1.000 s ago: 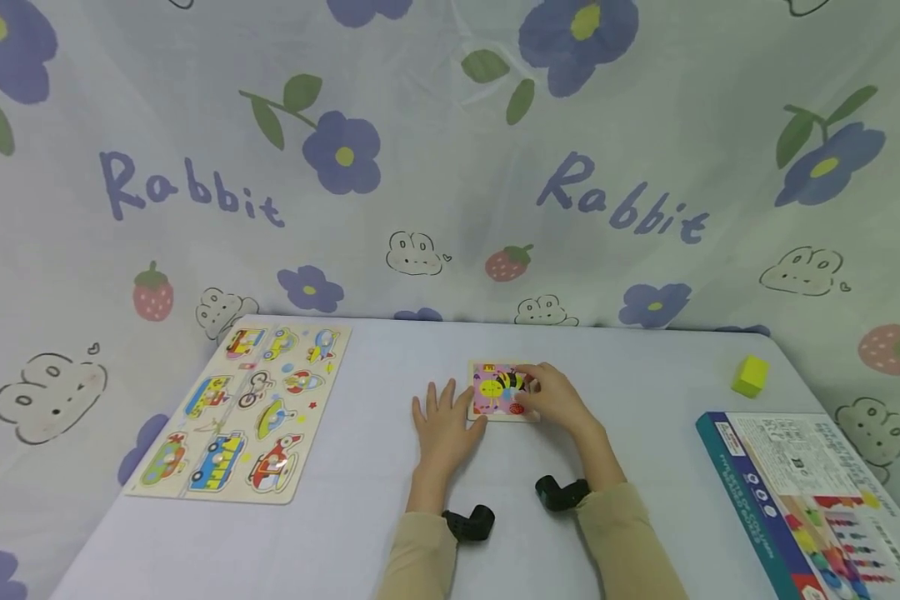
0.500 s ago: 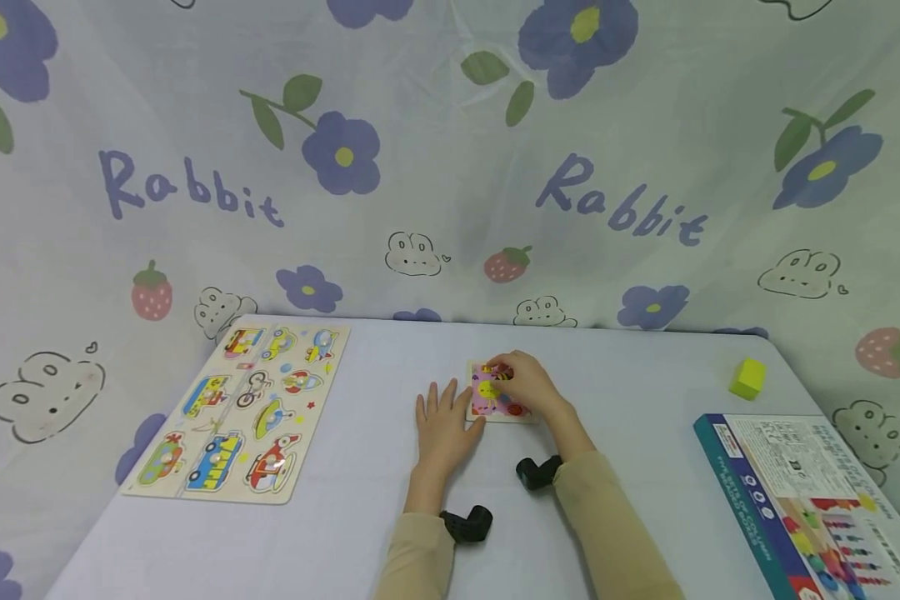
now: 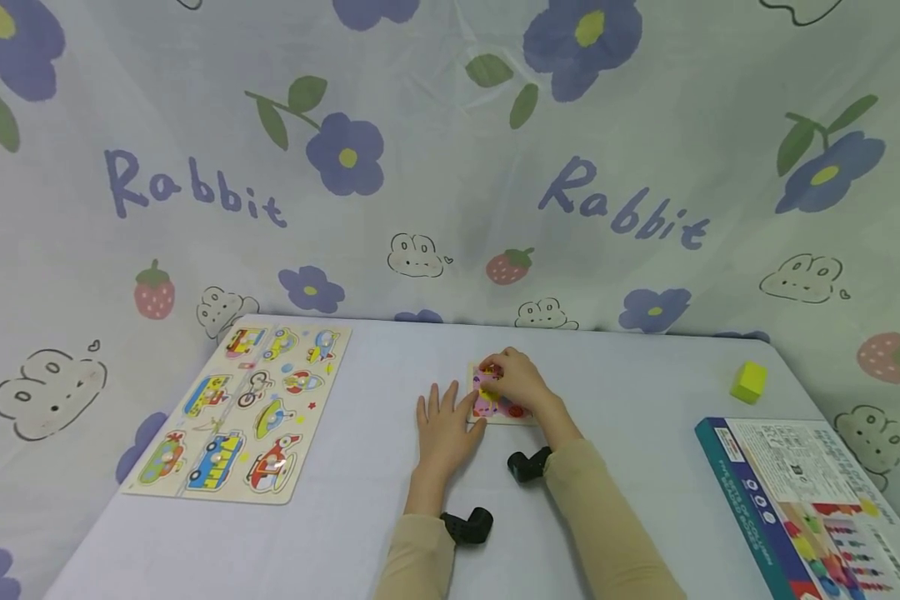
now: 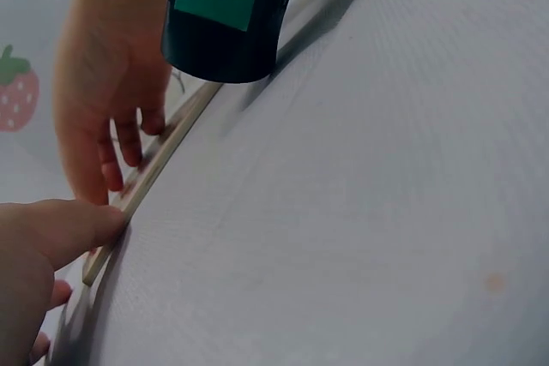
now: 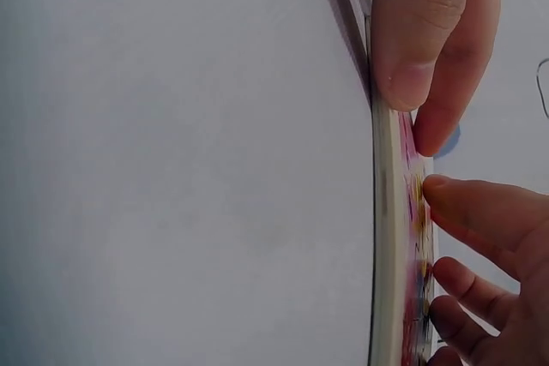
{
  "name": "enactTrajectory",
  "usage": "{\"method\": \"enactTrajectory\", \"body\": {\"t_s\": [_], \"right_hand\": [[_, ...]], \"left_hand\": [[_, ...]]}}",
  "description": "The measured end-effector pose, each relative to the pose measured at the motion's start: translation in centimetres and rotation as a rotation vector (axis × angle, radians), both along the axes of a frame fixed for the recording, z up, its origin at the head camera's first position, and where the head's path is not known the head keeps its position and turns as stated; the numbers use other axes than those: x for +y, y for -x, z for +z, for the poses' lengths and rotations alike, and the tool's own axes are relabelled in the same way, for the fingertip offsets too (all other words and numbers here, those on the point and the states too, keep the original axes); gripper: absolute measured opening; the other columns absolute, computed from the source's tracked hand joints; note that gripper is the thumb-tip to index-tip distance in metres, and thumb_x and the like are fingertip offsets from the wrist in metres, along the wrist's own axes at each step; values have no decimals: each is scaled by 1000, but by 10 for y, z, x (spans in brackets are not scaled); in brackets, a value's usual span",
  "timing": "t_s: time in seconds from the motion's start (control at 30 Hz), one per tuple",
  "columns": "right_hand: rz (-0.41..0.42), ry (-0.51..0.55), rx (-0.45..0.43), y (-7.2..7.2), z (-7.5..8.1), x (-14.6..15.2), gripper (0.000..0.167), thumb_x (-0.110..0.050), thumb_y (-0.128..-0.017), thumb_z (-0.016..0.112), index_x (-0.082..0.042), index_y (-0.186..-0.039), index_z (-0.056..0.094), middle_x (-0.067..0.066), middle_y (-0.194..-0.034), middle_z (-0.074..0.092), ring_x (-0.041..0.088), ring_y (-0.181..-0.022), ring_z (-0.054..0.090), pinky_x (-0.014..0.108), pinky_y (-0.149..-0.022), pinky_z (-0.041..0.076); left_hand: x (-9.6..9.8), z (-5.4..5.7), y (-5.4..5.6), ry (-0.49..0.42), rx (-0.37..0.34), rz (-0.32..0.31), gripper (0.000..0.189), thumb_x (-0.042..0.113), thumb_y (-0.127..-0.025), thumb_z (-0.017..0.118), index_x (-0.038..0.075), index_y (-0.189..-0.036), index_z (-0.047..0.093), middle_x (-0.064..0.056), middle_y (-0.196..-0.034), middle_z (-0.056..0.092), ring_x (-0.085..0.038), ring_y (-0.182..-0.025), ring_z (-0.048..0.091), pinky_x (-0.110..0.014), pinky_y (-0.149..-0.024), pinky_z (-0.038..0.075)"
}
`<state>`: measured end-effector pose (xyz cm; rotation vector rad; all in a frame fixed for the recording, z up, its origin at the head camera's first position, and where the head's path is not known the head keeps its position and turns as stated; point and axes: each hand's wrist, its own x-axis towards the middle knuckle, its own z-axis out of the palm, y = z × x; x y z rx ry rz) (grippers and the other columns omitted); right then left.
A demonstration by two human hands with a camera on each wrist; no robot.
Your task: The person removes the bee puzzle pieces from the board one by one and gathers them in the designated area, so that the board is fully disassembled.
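Note:
A small square picture puzzle (image 3: 485,405) in a pale wooden frame lies flat on the white table, its pink and yellow picture partly covered. My left hand (image 3: 444,435) lies with fingers spread at its left edge; in the left wrist view the thumb (image 4: 81,227) touches the frame's side. Over the upper half of the puzzle is my right hand (image 3: 521,380), thumb and bent forefinger apart. Its fingertips (image 5: 446,276) touch the picture surface in the right wrist view. I see no loose piece in it; the bee's striped part is hidden beneath it.
To the left lies a wooden vehicle puzzle board (image 3: 311,408). A yellow block (image 3: 750,382) stands far right, behind a flat printed box (image 3: 787,467). A curtain with flowers and rabbits (image 3: 435,192) hangs behind the table.
My right hand has moved left across the puzzle, from its right side to the upper left part. My left hand has stayed at the left edge.

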<state>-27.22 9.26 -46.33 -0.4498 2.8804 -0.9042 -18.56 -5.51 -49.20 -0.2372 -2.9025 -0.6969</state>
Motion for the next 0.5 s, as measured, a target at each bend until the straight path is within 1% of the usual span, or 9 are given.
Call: {"method": "enactTrajectory", "body": {"t_s": [0.33, 0.4, 0.5], "right_hand": [[-8, -50, -26, 1, -2, -2, 34, -31, -81, 69, -18, -113, 64, 7, -102, 52, 23, -89, 47, 41, -79, 41], [-6, -54, -22, 1, -2, -2, 35, -32, -81, 69, -18, -112, 63, 8, -103, 52, 23, -90, 47, 43, -81, 41], [-10, -51, -23, 0, -2, -2, 35, -33, -81, 69, -18, -113, 63, 8, -104, 51, 24, -92, 47, 45, -83, 41]], "left_hand": [[0, -1, 1, 5, -17, 3, 45, 38, -88, 56, 20, -130, 55, -14, -143, 38, -42, -136, 19, -58, -108, 8], [0, -2, 0, -3, -8, 2, 45, 37, -88, 56, 19, -129, 55, -14, -143, 39, -42, -136, 20, -58, -108, 8], [0, -1, -1, -19, 24, -2, 45, 37, -87, 57, 17, -128, 56, -16, -141, 40, -44, -135, 21, -58, -108, 8]]}}
